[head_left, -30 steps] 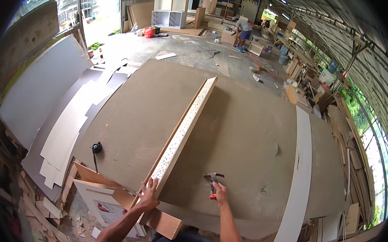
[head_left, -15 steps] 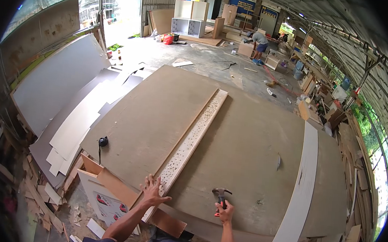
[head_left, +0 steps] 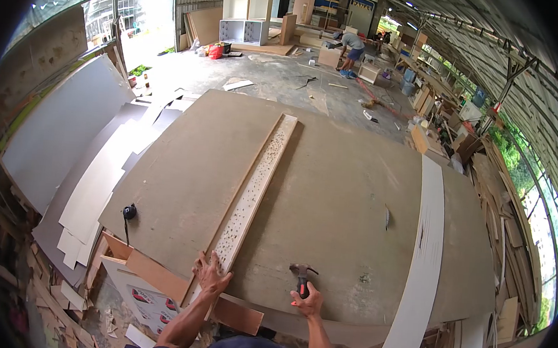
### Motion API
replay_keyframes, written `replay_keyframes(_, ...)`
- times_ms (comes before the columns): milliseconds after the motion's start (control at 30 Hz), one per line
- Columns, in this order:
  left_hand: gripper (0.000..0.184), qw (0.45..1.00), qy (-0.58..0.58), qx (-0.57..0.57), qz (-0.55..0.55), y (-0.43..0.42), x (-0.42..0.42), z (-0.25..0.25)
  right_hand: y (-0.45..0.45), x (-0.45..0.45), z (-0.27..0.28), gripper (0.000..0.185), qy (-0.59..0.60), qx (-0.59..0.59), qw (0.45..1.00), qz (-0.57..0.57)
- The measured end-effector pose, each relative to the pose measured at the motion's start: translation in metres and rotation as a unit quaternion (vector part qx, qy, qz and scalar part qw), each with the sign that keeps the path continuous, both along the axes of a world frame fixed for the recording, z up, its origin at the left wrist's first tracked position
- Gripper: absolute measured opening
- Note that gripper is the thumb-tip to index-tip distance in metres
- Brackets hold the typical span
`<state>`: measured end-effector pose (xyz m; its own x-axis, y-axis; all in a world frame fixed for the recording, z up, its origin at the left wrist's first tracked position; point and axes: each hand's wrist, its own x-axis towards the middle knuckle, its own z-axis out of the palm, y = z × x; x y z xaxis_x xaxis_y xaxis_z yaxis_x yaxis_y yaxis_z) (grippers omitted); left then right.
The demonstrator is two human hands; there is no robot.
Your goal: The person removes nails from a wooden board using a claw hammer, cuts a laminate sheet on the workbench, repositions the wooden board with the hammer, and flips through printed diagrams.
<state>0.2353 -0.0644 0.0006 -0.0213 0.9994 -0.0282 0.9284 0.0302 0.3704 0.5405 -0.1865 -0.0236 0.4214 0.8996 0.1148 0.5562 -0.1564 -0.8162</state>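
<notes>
My left hand (head_left: 211,275) lies with fingers spread on the near end of a long narrow board assembly (head_left: 251,195), which has a speckled white inner face and thin wooden edges. The assembly lies lengthwise on a large brown tabletop (head_left: 335,197). In my right hand (head_left: 309,301) is a claw hammer (head_left: 302,279), gripped by its black and red handle, its head just above or on the tabletop to the right of the assembly. A black tape measure (head_left: 129,212) sits at the table's left side.
A long white strip (head_left: 426,242) crosses the table's right side and overhangs the front edge. White sheets (head_left: 100,181) lie at the left. Wood scraps (head_left: 56,307) cover the floor below. A person (head_left: 349,51) bends over boxes in the background.
The board assembly, tilted up on its edge a second ago, now lies flatter with its speckled face up. My left hand stays on its near end; the hammer remains in my right hand.
</notes>
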Motion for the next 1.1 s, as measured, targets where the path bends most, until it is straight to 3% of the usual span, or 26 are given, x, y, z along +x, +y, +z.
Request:
replay_keyframes(233,0.101,1.000,-0.014,0.002,0.019,0.027,-0.010,0.001,0.010,-0.026,0.004,0.045,-0.013,0.011,1.000,-0.019)
replay_keyframes(333,0.101,1.000,-0.009,-0.006,0.019,0.027,-0.008,0.004,0.008,-0.025,0.003,0.043,0.054,-0.002,0.998,-0.024)
replay_keyframes(400,0.100,1.000,-0.012,-0.007,0.019,0.021,-0.004,0.009,0.003,-0.024,0.013,0.042,-0.008,0.009,1.000,-0.020)
replay_keyframes(733,0.099,1.000,0.001,0.009,0.022,0.019,0.004,0.015,0.006,-0.019,0.002,0.043,-0.053,0.027,0.997,-0.042)
replay_keyframes(800,0.100,1.000,-0.005,0.003,0.017,0.022,0.004,0.016,0.005,-0.019,0.010,0.060,-0.037,-0.034,0.999,-0.017)
replay_keyframes(1000,0.101,1.000,-0.002,0.016,0.006,0.016,0.002,0.022,-0.005,-0.017,-0.007,0.050,-0.053,0.023,0.998,-0.037)
replay_keyframes(1100,0.101,1.000,0.004,0.025,0.001,0.012,0.001,0.029,-0.010,-0.023,0.020,0.046,-0.017,0.002,0.999,-0.042)
